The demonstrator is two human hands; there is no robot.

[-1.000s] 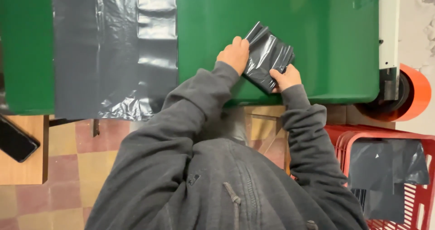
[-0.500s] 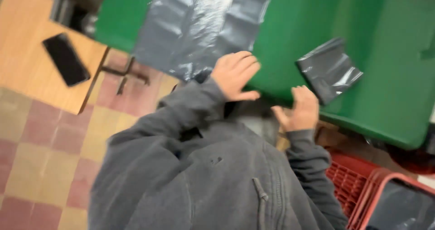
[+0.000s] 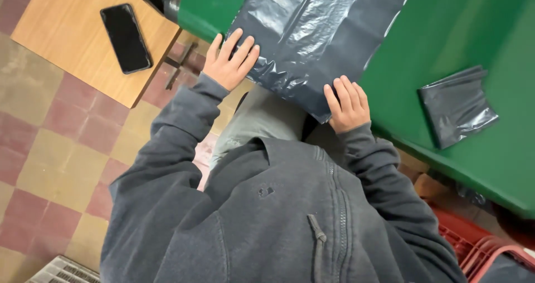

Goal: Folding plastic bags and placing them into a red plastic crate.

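While one folded grey bag (image 3: 457,106) lies aside on the green table (image 3: 462,32), left hand (image 3: 229,61) and right hand (image 3: 348,103), fingers spread flat, press the unfolded plastic sheet (image 3: 317,32), folding apparently not begun.

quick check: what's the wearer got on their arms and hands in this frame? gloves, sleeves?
No gloves: left hand and right hand are bare, with no rings or watch visible. Both arms are in long dark grey sweatshirt sleeves with ribbed cuffs at the wrists. The garment has a front zip and a drawcord.
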